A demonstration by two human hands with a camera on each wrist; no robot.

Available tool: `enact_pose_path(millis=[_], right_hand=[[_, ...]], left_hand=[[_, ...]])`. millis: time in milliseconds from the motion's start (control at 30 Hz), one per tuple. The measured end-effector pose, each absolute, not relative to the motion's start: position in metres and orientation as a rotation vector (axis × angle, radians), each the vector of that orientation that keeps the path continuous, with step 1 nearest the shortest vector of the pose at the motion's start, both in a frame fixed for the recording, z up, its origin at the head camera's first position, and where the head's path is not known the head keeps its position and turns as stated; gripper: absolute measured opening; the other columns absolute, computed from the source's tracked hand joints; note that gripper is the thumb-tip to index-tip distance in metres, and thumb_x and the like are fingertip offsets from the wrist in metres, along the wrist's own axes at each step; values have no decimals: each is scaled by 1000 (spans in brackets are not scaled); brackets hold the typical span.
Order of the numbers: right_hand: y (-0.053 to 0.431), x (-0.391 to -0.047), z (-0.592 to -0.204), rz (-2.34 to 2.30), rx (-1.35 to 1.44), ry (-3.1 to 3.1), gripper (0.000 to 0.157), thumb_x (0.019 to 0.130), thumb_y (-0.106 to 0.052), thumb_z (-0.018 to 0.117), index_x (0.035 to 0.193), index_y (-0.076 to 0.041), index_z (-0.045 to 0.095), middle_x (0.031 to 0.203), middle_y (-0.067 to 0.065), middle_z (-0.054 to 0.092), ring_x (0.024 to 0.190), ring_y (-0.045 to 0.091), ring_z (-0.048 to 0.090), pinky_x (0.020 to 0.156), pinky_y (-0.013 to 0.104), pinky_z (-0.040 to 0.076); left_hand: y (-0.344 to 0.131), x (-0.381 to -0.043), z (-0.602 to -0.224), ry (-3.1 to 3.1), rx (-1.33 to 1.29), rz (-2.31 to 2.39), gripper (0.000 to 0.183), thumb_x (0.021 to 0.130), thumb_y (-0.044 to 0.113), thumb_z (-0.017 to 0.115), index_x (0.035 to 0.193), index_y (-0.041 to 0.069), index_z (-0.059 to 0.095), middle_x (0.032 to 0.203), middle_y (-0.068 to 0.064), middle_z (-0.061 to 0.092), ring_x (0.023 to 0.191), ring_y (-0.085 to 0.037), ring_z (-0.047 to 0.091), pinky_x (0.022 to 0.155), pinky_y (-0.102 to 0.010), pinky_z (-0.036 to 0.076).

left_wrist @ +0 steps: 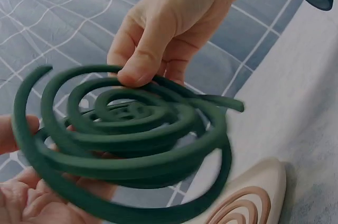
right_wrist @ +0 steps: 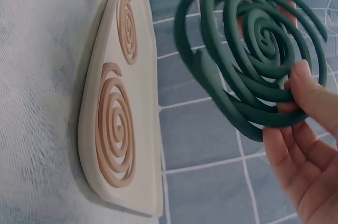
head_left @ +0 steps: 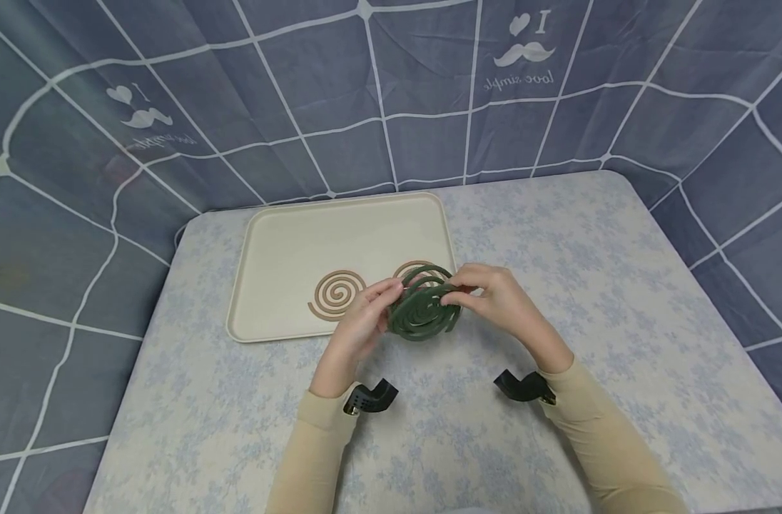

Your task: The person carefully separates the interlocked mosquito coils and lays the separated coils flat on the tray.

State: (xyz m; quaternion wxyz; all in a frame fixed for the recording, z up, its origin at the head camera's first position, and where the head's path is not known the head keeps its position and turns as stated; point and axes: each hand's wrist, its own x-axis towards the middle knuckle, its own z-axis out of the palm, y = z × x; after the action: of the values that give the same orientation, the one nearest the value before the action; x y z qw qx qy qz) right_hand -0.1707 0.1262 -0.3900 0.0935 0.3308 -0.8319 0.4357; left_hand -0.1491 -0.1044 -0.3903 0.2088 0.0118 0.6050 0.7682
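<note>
Green mosquito coils [head_left: 418, 323], a pair wound into each other, are held up between both hands above the tray's front right corner. My left hand [head_left: 367, 313] grips their left edge; in the left wrist view its fingers reach beneath the spiral. On the opposite side, my right hand [head_left: 496, 294] pinches the coils between thumb and fingers. In the right wrist view, a loose outer end of the coils [right_wrist: 264, 60] sticks out past the rings. Behind them, a brown mosquito coil [head_left: 404, 268] lies partly hidden on the tray, and another brown coil [right_wrist: 117, 129] lies flat to its left.
The cream tray [head_left: 301, 243] has a raised rim and sits at the back left of the table. A floral cloth [head_left: 205, 414] covers the table. Blue checked curtains [head_left: 423, 146] hang close behind and at both sides. Black camera mounts [head_left: 373, 397] project from the wrists.
</note>
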Motion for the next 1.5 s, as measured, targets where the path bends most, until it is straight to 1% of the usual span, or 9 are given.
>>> enact_pose_path(millis=[133, 433, 567, 800, 933, 1000, 1167, 1400, 1500], right_hand=[[126, -171, -391, 1257, 1150, -2405, 16, 73, -4, 83, 86, -9, 76, 79, -1, 68, 68, 7, 55, 58, 18, 46], [120, -165, -385, 1144, 879, -2577, 15, 76, -14, 84, 81, -8, 72, 75, 0, 67, 67, 9, 60, 63, 25, 53], [119, -163, -385, 1137, 813, -2649, 15, 78, -17, 83, 83, -8, 72, 78, 2, 68, 69, 12, 61, 64, 28, 54], [120, -162, -388, 1263, 677, -2779, 14, 82, -16, 80, 93, -8, 75, 84, 3, 73, 76, 16, 68, 71, 32, 58], [120, -164, -389, 1303, 638, -2724, 11, 82, -17, 80, 87, -9, 73, 80, 1, 72, 71, 13, 65, 65, 26, 54], [119, -165, -388, 1316, 627, -2682, 11, 82, -16, 80, 85, -9, 71, 78, 2, 71, 69, 11, 63, 63, 24, 52], [114, -165, -389, 1377, 536, -2640, 12, 82, -13, 80, 86, -5, 72, 78, 6, 71, 66, 12, 62, 61, 20, 50], [113, -165, -393, 1677, 245, -2740, 20, 85, -19, 79, 98, -7, 71, 95, 8, 72, 83, 15, 67, 71, 24, 54], [114, -166, -394, 1755, 192, -2787, 21, 85, -20, 78, 100, -8, 70, 94, 8, 71, 83, 16, 65, 70, 25, 52]], left_hand=[[-106, -151, -393, 1732, 91, 2039, 40, 106, 19, 43, 131, -11, 53, 91, 9, 67, 76, 0, 65, 67, -15, 54], [-100, -148, -393, 1785, 91, 2073, 40, 107, 16, 38, 138, -8, 50, 132, -26, 58, 99, -4, 65, 85, -21, 56], [-100, -148, -393, 1775, 55, 2094, 41, 107, 17, 38, 139, -6, 49, 131, -21, 60, 100, -4, 65, 85, -20, 56], [-102, -149, -394, 1740, -13, 2211, 40, 107, 17, 40, 138, -7, 50, 94, 7, 69, 81, 0, 67, 73, -16, 55], [-103, -149, -394, 1712, 7, 2204, 42, 108, 21, 38, 143, -1, 47, 117, -10, 68, 88, -2, 69, 78, -20, 57], [-103, -149, -394, 1701, 18, 2220, 43, 108, 22, 38, 143, -1, 47, 123, -10, 66, 92, -2, 69, 81, -21, 57], [-101, -149, -394, 1619, 2, 2314, 42, 108, 19, 36, 141, -5, 46, 103, 7, 68, 88, -1, 68, 78, -17, 56], [-97, -150, -395, 1380, 22, 2470, 48, 109, 24, 33, 148, -3, 38, 146, -14, 49, 108, -3, 66, 93, -18, 52], [-97, -150, -395, 1316, 22, 2518, 48, 109, 22, 33, 148, -5, 36, 142, -12, 52, 107, -3, 66, 94, -17, 51]])
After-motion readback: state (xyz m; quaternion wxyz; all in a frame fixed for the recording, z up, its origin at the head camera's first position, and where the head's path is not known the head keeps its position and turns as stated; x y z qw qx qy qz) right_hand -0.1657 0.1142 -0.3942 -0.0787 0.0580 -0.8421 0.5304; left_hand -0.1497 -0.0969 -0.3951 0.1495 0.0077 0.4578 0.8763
